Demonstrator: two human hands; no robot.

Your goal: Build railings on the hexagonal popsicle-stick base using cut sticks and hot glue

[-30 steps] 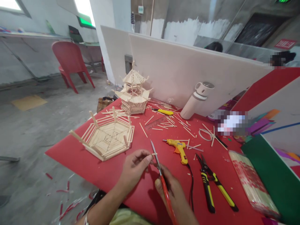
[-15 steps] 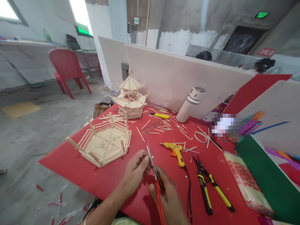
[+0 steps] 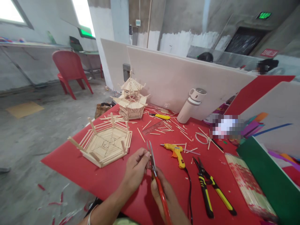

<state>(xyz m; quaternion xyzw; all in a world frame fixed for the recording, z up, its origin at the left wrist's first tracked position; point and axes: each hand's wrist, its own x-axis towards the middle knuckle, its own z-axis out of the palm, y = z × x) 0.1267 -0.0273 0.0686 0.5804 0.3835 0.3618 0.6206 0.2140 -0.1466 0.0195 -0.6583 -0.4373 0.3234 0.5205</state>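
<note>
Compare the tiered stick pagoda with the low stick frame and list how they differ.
The pagoda rises in roofed tiers to a spire; the low frame is roofless, with short posts around its floor.
The pagoda has a narrower footprint; the low frame spreads wider.
The pagoda stands farther back, by the white board; the low frame sits nearer the hands.
Both are built from pale, thin sticks and rest on the red tabletop.

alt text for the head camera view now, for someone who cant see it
Right hand holds red-handled scissors with blades parted beside the left hand. On the red table, a hexagonal stick frame and a stick pagoda stand left of a yellow glue gun.
</note>
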